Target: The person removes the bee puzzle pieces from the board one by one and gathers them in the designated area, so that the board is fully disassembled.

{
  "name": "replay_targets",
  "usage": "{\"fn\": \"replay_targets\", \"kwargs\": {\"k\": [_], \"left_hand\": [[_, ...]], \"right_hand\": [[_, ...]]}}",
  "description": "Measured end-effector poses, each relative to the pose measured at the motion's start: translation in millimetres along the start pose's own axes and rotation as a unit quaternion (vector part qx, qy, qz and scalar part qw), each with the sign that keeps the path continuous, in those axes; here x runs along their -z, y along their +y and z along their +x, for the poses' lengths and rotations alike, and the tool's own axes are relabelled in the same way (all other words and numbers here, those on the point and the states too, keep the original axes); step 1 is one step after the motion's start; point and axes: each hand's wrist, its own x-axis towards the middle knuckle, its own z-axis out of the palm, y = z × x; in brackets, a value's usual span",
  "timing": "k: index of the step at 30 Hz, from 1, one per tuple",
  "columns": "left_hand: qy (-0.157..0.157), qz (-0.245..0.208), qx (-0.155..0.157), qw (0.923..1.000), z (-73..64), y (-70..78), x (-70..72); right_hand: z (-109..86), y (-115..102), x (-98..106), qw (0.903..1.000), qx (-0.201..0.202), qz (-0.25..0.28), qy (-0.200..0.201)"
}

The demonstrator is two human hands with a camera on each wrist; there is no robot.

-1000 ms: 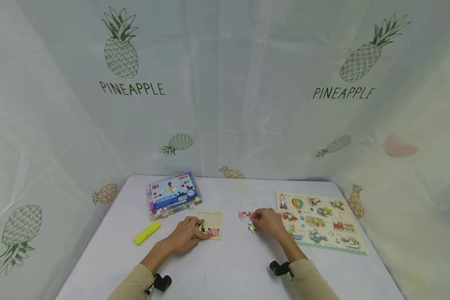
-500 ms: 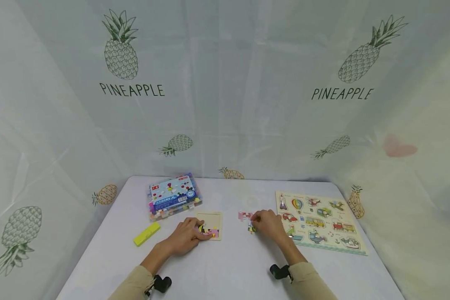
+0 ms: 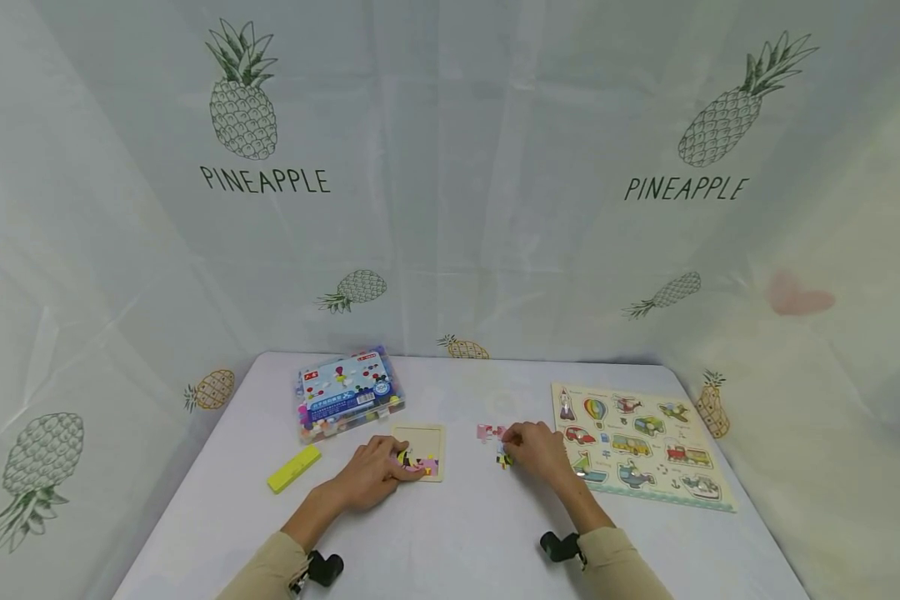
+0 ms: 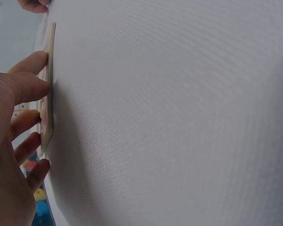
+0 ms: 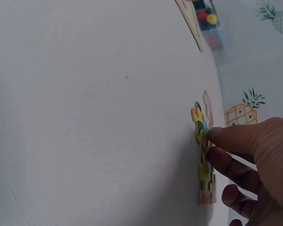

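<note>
In the head view, my left hand (image 3: 371, 475) lies across a small wooden puzzle board (image 3: 422, 433), whose lower part holds pink, yellow and black pieces (image 3: 422, 464). Its fingers are spread; thumb and fingertips touch the board (image 4: 50, 113), seen edge-on in the left wrist view. To the right, my right hand (image 3: 537, 450) pinches a small puzzle piece between thumb and index finger; the fingertips cover part of it. Loose yellow and black pieces (image 5: 199, 123) lie under and beside these fingers. A pink piece (image 3: 486, 432) lies just left of the fingertips.
A clear case of colourful beads (image 3: 348, 392) stands back left, with a yellow block (image 3: 294, 468) in front of it. On the right lies a vehicle picture board (image 3: 641, 446), close beside the right hand. White pineapple-print cloth (image 3: 450, 208) surrounds the white table.
Both hands stay almost in place. At the right fingertips, the visible part of the small puzzle pieces looks slightly different, now more yellow and black.
</note>
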Motion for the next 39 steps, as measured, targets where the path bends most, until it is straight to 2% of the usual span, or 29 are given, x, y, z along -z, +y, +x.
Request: {"fn": "replay_targets", "kwargs": {"k": [8, 16, 22, 26, 32, 39], "left_hand": [[0.003, 0.0, -0.006, 1.0, 1.0, -1.7, 0.1], [0.003, -0.008, -0.004, 1.0, 5.5, -1.2, 5.1], [0.034, -0.003, -0.027, 0.9991, 9.6, -0.6, 5.9], [0.058, -0.005, -0.031, 0.9978, 10.8, 0.3, 6.4], [0.097, -0.013, -0.024, 0.9949, 12.0, -3.2, 3.6], [0.113, -0.031, 0.009, 0.9931, 11.9, -6.5, 0.8]], "right_hand": [[3.2, -9.3, -4.1, 0.9993, 0.006, 0.033, 0.013], [10.4, -37.6, -18.6, 0.9967, 0.057, 0.057, 0.011], [17.9, -63.4, -33.7, 0.994, 0.088, 0.062, -0.013], [22.4, -79.6, -42.3, 0.9925, 0.106, 0.055, -0.028], [27.2, -97.3, -57.4, 0.9913, 0.117, 0.044, -0.042], [31.0, -112.1, -71.9, 0.9905, 0.127, 0.037, -0.038]]}}
